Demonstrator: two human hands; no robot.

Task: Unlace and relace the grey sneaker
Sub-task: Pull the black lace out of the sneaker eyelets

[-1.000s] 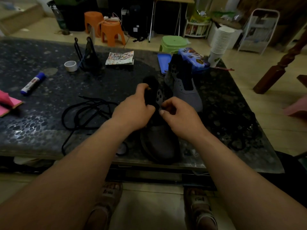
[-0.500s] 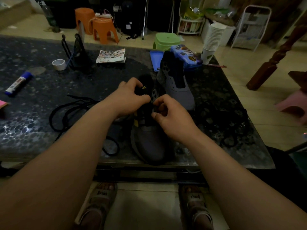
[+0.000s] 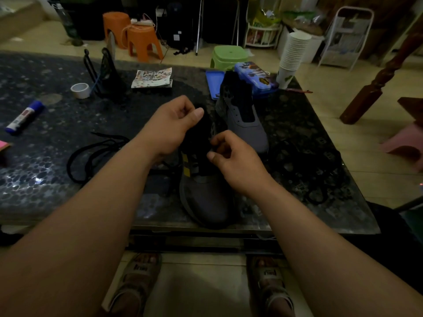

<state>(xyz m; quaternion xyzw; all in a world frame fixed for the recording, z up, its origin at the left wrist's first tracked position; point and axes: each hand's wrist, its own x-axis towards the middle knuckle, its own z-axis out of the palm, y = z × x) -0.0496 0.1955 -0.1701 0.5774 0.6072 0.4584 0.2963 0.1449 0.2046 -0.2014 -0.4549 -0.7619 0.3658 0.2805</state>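
A grey sneaker (image 3: 206, 202) with yellow side stripes stands at the table's near edge, toe toward me. My left hand (image 3: 169, 129) grips its black tongue and collar from the left. My right hand (image 3: 233, 161) has curled fingers pinching at the right eyelet row; the lace there is too dark to make out. A loose black lace (image 3: 91, 152) lies coiled on the table to the left. A second grey sneaker (image 3: 247, 124) without laces stands just behind, to the right.
On the dark pebbled table (image 3: 45, 179) lie a marker (image 3: 24, 116), a tape roll (image 3: 80, 90), a black stand (image 3: 105, 74), a printed booklet (image 3: 152, 77), a blue pencil case (image 3: 254, 78) and stacked paper cups (image 3: 293, 53). Another dark lace (image 3: 320, 170) lies right. Stools stand beyond.
My left hand has lifted higher along the tongue. My right hand has drawn back slightly from the eyelets. The view has shifted a little.
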